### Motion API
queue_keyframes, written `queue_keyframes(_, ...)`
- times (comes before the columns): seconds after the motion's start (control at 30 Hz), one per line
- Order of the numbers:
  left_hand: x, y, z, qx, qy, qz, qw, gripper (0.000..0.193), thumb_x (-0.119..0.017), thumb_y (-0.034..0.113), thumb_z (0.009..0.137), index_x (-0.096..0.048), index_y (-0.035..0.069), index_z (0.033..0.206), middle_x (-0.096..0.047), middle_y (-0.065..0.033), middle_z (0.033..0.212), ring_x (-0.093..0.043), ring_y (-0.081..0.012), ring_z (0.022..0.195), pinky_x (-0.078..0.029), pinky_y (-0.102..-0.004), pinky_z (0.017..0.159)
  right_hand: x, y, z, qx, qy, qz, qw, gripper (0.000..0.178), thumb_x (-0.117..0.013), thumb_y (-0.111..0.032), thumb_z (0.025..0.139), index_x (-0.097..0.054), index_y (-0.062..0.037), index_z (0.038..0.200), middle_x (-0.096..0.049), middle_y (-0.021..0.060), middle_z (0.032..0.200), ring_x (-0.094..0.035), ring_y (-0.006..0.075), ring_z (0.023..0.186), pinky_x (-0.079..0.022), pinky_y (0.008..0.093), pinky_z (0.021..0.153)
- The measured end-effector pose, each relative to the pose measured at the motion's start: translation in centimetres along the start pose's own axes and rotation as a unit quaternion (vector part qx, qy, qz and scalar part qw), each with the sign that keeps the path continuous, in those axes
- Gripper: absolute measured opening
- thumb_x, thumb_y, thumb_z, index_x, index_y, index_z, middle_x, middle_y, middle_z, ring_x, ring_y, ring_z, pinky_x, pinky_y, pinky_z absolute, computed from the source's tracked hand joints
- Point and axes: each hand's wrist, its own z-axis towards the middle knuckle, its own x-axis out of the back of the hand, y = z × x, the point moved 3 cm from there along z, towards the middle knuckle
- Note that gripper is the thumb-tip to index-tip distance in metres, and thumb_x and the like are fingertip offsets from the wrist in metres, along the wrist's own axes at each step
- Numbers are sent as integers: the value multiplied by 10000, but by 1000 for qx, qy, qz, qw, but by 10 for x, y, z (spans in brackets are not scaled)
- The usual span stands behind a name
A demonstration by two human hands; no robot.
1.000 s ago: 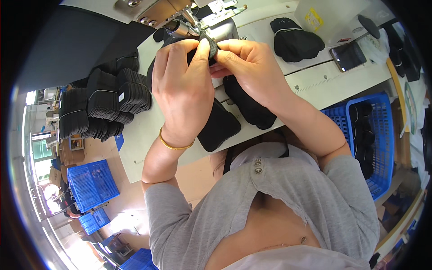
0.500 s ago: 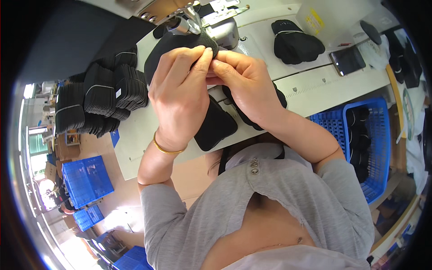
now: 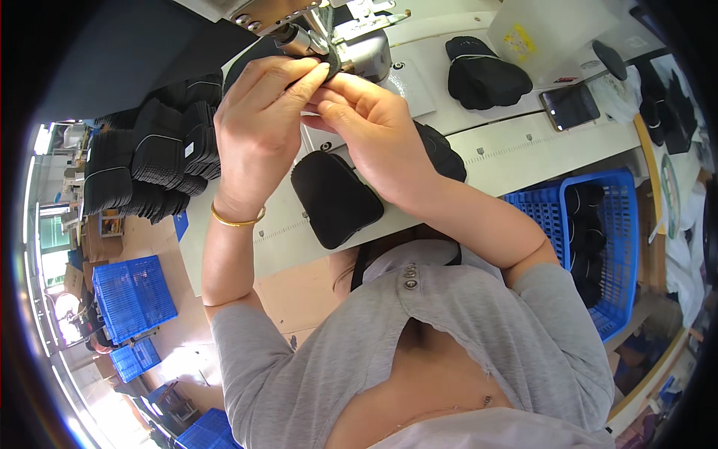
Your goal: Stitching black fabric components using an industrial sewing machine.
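Note:
A black padded fabric piece (image 3: 333, 69) lies under the head of a sewing machine (image 3: 301, 39). My left hand (image 3: 258, 112), with a gold bangle at the wrist, pinches its near edge between thumb and fingers, close to the presser area. Beside it, my right hand (image 3: 378, 138) has its thumb and fingers pressed together just below the left thumb; what sits between those fingertips is hidden. On the table edge below my hands rests a black rounded pad (image 3: 336, 200). Another black piece (image 3: 443, 153) is partly covered by my right hand.
Tied stacks of black pieces (image 3: 158, 142) stand at the left. A black tied bundle (image 3: 488, 75), a phone (image 3: 570, 106) and a whitish translucent bin (image 3: 553, 37) are at the far right. A blue basket (image 3: 632, 247) holds black bundles; blue crates (image 3: 134, 299) stand on the floor.
Both hands have shifted left and away from me with the fabric edge. My right fingertips sit a little lower than the left thumb now. More of the black pad shows; the whole view has shifted slightly.

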Motion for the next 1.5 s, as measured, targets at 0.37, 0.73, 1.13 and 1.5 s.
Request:
queue_keyframes(0.37,-6,-3,-4,20,31,-2,999,322,-692,-14,656,-755,14,971,-718,-63,932,-681,-232,862,-573,-333,707,-3,0,1,-7,-1,-7,1000,374,-482,-19,1030,-517,86,1386,-626,127,1293,-609,169,1197,-508,336,1063)
queue_keyframes(0.73,-9,15,0,77,26,69,994,264,-690,-59,699,-746,12,947,-709,-74,904,-668,-242,803,-557,-327,716,-3,-3,-1,-8,26,-19,999,329,-515,14,982,-588,75,1297,-668,25,1080,-565,35,938,-473,198,794)
queue_keyframes(1.13,-11,17,3,144,1,69,987,168,-685,-44,772,-731,21,919,-695,-85,879,-659,-257,764,-540,-335,682,1,-10,-5,-27,29,-35,999,315,-514,-36,1024,-603,63,1309,-665,37,1133,-592,68,979,-492,229,873)
queue_keyframes(1.5,-10,8,-19,122,-8,151,981,370,-657,-57,751,-713,49,1100,-611,-74,968,-627,-257,853,-520,-343,705,13,-8,-9,-36,30,-88,995,315,-509,-44,1010,-615,72,1283,-697,72,1137,-596,76,963,-496,230,862)
